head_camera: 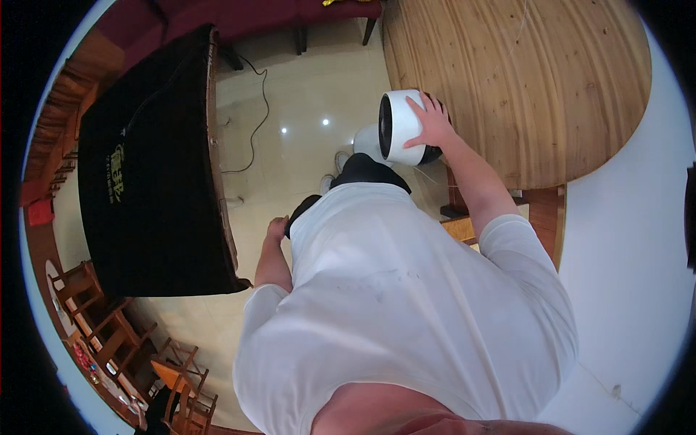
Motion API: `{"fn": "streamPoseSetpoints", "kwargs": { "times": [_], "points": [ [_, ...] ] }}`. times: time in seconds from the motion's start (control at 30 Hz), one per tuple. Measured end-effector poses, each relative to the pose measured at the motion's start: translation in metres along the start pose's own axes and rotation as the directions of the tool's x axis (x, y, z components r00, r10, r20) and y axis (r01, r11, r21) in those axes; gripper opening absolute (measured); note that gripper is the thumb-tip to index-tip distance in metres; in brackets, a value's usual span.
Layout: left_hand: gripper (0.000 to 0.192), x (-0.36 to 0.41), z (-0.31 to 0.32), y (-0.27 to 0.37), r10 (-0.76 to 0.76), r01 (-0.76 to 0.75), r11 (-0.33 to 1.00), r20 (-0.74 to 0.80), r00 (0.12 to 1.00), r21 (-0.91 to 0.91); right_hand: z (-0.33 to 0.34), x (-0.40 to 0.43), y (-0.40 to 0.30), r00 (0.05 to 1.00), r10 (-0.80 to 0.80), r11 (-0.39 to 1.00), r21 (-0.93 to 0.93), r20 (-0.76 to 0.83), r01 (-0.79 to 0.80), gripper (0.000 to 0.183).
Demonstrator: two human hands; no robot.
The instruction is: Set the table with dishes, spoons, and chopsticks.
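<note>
My right hand (432, 124) lies over the white housing of an electric fan (399, 111), thumb and fingers spread around its curve. The fan's head has a black grille on its left side and a black rear part. Beneath it, a round white base (367, 141) shows on the floor, partly covered by the head. Down at my side, beside the black trousers (370, 169), hangs my left hand (278, 228). Its fingers are partly hidden against the thigh, so their grip is unclear.
A wooden table (522, 92) with a rounded edge stands close on the right. To the left is a large black-covered panel (152, 174) bearing writing. A dark cable (265, 103) crosses the tiled floor (304, 98). Wooden chairs (182, 375) stand at lower left, a maroon bench (261, 19) at the top.
</note>
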State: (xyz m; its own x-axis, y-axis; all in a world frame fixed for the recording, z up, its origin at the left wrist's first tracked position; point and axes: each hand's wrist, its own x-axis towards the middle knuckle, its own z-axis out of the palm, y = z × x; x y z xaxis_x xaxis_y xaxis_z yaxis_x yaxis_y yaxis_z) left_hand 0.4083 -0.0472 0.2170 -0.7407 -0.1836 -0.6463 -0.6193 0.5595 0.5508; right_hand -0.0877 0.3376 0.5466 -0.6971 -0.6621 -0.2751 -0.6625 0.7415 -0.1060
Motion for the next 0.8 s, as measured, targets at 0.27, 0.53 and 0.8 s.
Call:
{"fn": "streamPoseSetpoints", "kwargs": {
  "times": [0.27,0.53,0.8],
  "points": [
    [0.060,-0.024,-0.043,0.106,-0.344,0.293,0.824,-0.018,0.939,-0.485,-0.001,0.004,-0.011,0.975,0.217,0.974,0.078,-0.056,-0.212,0.135],
    [0.064,-0.018,-0.057,0.143,-0.288,0.241,0.908,-0.091,0.953,-0.343,-0.007,0.003,-0.024,0.963,0.257,0.965,0.078,-0.076,-0.252,0.134],
    [0.056,-0.016,-0.014,0.074,-0.326,0.310,0.903,-0.003,0.946,-0.297,-0.002,0.004,-0.017,0.974,0.209,0.978,0.048,-0.090,-0.205,0.134]
  ]
}}
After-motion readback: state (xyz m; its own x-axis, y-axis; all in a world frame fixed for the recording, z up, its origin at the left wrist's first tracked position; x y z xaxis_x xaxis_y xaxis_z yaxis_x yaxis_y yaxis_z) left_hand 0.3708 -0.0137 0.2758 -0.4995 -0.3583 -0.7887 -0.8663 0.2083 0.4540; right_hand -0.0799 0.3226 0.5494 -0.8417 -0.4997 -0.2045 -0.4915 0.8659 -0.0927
